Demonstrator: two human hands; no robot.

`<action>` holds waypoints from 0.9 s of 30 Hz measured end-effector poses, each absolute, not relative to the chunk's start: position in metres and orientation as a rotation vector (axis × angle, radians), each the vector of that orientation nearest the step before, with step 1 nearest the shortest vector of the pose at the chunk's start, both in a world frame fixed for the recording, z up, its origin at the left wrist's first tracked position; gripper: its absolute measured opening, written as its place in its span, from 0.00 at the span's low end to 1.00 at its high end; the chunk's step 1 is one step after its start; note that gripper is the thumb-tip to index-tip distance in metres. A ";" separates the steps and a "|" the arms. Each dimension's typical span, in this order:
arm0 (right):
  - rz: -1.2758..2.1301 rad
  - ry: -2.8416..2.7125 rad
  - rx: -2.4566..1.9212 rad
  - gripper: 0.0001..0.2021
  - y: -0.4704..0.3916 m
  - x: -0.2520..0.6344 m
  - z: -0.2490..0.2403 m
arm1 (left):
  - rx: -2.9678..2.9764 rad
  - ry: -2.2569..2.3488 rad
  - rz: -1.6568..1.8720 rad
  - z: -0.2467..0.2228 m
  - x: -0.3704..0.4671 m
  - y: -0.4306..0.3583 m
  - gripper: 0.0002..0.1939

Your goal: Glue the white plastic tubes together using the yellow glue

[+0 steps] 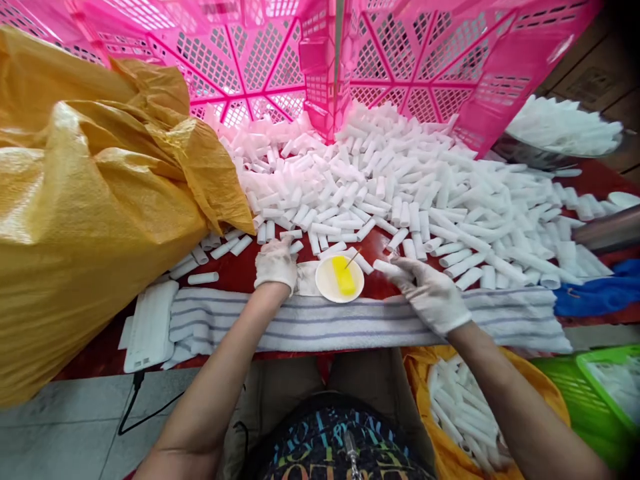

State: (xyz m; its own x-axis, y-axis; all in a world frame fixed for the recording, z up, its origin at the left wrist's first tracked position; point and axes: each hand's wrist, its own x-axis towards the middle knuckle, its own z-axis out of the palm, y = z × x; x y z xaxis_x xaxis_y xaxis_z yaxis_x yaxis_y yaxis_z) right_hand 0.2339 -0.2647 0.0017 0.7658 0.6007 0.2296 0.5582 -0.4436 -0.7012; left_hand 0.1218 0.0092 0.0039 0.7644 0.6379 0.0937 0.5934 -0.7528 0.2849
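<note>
My left hand [276,264], in a white glove, is at the near edge of a heap of short white tubes [350,193]. Its fingers are curled, with a white tube [291,235] at their tips; the grip is partly hidden. Another white tube [389,268] lies between the thumb and fingers of my gloved right hand [431,293], over the red tabletop. Between my hands stands a small white dish [325,288] holding a yellow block [343,275] with a thin stick poking out of it.
Pink lattice baskets [270,60] stand behind the heap. A large yellow sack [100,220] bulges at left, beside a white device [150,327] with a cable. A striped towel [330,327] lines the table edge. Below right are an open sack of tubes [463,407] and a green basket [565,393].
</note>
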 end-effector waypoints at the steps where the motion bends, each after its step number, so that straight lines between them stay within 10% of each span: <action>1: 0.193 -0.864 -2.053 0.19 -0.264 0.230 0.007 | 2.749 0.955 0.216 0.007 0.117 0.010 0.20; 5: 0.596 -0.776 -1.801 0.20 -0.238 0.222 0.018 | 2.741 0.880 0.071 0.018 0.098 0.007 0.18; 27: 0.265 -0.903 -1.794 0.14 -0.232 0.207 -0.020 | 1.506 0.802 0.386 0.020 0.072 -0.009 0.22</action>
State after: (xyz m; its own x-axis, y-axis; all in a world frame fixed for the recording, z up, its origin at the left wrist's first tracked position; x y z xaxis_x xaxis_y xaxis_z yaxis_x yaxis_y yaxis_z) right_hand 0.2070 -0.2324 -0.0204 0.6893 0.6859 0.2335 0.4505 -0.1533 -0.8795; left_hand 0.0722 -0.0095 0.0202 0.6952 0.6820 -0.2270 0.2472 0.0697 0.9665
